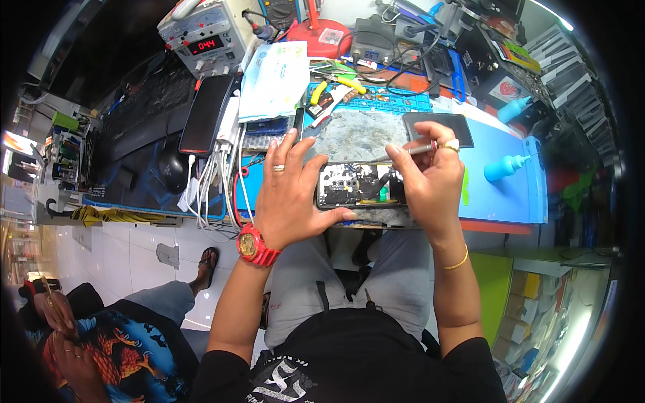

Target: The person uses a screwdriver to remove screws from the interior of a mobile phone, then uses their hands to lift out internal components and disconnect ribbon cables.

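An opened phone [359,186] lies flat near the front edge of a blue work mat [497,195], its inner boards and a green part showing. My left hand [290,191] steadies the phone's left end, thumb under its lower edge; a ring sits on one finger and a red watch on the wrist. My right hand [430,178] holds a thin metal tool [411,152] like a pen, its tip pointing down-left over the phone's upper edge. A worn grey pad [363,131] lies just behind the phone.
A dark phone [206,114] and white cables [213,185] lie left of my hands. A dark panel [440,125], two blue squeeze bottles [505,168], yellow-handled pliers [336,86] and a bench power supply [208,33] surround the mat. Another person [101,336] sits at the lower left.
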A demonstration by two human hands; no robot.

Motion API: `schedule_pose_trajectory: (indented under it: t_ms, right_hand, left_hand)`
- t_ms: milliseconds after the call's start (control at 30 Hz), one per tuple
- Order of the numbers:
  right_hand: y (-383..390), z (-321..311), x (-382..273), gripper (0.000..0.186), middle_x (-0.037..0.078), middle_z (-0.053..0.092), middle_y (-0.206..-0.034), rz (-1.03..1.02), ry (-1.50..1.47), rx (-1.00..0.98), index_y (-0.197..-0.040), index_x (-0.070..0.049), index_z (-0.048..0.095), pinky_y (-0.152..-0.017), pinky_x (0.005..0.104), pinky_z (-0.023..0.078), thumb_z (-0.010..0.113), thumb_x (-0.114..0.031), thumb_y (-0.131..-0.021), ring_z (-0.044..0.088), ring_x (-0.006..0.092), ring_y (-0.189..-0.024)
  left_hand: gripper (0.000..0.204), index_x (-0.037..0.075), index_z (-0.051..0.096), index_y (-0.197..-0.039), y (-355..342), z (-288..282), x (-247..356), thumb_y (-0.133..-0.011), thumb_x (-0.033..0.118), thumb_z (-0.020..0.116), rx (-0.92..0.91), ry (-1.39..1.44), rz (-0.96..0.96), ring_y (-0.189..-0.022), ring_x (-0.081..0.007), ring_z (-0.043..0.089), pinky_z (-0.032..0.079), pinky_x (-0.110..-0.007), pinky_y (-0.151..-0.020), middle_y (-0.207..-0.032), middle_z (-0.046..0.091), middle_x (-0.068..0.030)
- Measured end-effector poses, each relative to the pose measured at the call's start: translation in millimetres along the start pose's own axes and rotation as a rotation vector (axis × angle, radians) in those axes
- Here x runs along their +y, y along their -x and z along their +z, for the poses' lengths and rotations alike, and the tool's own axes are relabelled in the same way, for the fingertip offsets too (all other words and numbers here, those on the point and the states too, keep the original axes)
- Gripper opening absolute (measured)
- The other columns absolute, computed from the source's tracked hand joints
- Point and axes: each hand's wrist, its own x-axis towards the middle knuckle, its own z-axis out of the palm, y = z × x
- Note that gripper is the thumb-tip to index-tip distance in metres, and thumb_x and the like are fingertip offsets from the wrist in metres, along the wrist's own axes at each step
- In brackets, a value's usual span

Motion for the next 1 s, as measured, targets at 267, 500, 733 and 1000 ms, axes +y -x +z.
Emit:
schedule_pose_trajectory:
  t_ms: [267,500,733,1000]
  right_hand:
    - [21,-21,6,0.045,0.011,0.074,-0.091,0.086,-0.127,-0.016,-0.132,0.002,0.057,-0.069,0.0294,0.061,0.084,0.001,-0.096,0.074,0.0151,-0.079]
    - [18,-9,14,0.048,0.015,0.075,-0.095,-0.001,-0.101,-0.093,-0.134,0.000,0.056,-0.068,0.0317,0.064,0.085,0.002,-0.094,0.077,0.0190,-0.080]
    - [7,3,20,0.047,0.016,0.076,-0.099,-0.029,-0.049,-0.152,-0.131,0.002,0.060,-0.066,0.0324,0.066,0.086,0.001,-0.093,0.080,0.0202,-0.081]
    - [-11,4,14,0.043,0.016,0.073,-0.100,-0.386,0.140,-0.299,-0.127,0.000,0.063,-0.059,0.0371,0.061,0.082,0.004,-0.089,0.076,0.0266,-0.071]
  left_hand:
    - [0.100,0.002,0.059,-0.143,0,-6,-3,-0.073,0.064,0.093,-0.008,0.100,0.010,-0.155,-0.0454,0.040,0.025,-0.067,-0.130,-0.147,0.059,-0.0200]
    - [0.093,0.008,0.062,-0.144,2,-6,-4,-0.077,0.064,0.091,-0.017,0.167,0.007,-0.150,-0.0451,0.048,0.026,-0.069,-0.128,-0.142,0.063,-0.0165]
    - [0.070,0.025,0.082,-0.130,-1,-10,0,-0.083,0.076,0.079,-0.126,0.082,0.014,-0.155,-0.0449,0.040,0.026,-0.068,-0.128,-0.151,0.058,-0.0172]
    - [0.075,0.024,0.082,-0.128,-2,-6,0,-0.077,0.079,0.082,-0.109,0.075,0.021,-0.154,-0.0476,0.041,0.027,-0.070,-0.127,-0.153,0.057,-0.0175]
